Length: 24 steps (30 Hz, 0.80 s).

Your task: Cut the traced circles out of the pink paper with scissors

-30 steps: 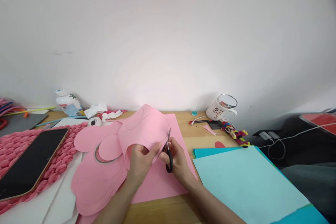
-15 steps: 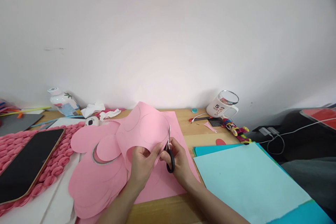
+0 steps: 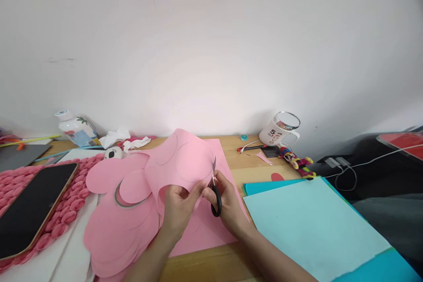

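I count two hands at work over the desk (image 3: 205, 266), one pair of scissors (image 3: 217, 193) and one pink sheet (image 3: 194, 161) being held up. Around them are one mug (image 3: 272, 135), one phone (image 3: 36, 207), one bottle (image 3: 76, 128), one small colourful doll (image 3: 299, 163) and two crumpled white tissues (image 3: 114, 137). The raised sheet is matt and plain, bowed into a curve, with at least two rounded outlines drawn on it. It hangs above a flat pink sheet (image 3: 221, 234), just beside a pile of rounded pink cut-outs (image 3: 119, 235). The left hand (image 3: 177, 212) has its near edge pinched, thumb on top, the other fingers tucked partly out of sight under the bend. The right hand (image 3: 227, 205) grips the black-handled scissors, blades pointing away from the person at the sheet's right edge, just beyond the left thumb; whether they touch the paper I can't tell
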{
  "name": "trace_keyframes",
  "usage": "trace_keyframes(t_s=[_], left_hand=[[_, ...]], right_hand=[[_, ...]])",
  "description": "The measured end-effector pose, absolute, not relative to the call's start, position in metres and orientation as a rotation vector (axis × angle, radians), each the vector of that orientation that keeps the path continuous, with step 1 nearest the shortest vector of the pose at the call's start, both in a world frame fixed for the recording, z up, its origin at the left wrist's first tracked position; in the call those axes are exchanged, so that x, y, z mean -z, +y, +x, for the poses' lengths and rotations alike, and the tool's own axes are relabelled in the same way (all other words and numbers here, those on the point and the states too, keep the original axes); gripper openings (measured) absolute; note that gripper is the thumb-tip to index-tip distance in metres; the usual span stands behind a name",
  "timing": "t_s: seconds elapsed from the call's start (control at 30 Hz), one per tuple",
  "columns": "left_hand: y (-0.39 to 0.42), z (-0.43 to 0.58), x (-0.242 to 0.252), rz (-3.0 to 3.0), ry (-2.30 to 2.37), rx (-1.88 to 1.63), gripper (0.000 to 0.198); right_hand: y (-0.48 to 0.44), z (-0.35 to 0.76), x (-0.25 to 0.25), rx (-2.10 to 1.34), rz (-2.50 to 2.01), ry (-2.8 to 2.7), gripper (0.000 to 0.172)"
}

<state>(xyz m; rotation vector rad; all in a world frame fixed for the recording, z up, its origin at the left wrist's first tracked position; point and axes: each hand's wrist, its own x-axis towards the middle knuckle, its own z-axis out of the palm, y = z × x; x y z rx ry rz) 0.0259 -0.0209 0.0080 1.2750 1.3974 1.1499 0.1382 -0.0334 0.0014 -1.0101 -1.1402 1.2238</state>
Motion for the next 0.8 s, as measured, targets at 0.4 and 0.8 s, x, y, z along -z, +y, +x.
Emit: trace_keyframes(t_s=[0.4,0.8], left_hand=[[-0.0197,0.0261,-0.0073,1.283,1.379,-1.151,0.052],[-0.0200,0.0266,-0.0054,1.271,1.415,-1.115,0.055]], right_hand=[[-0.0349,0.1384,-0.0020,-1.204,-1.055,-1.148,0.023],[-0.0330,0.1388,-0.0003,-1.198,-1.071,-1.162,0.029]])
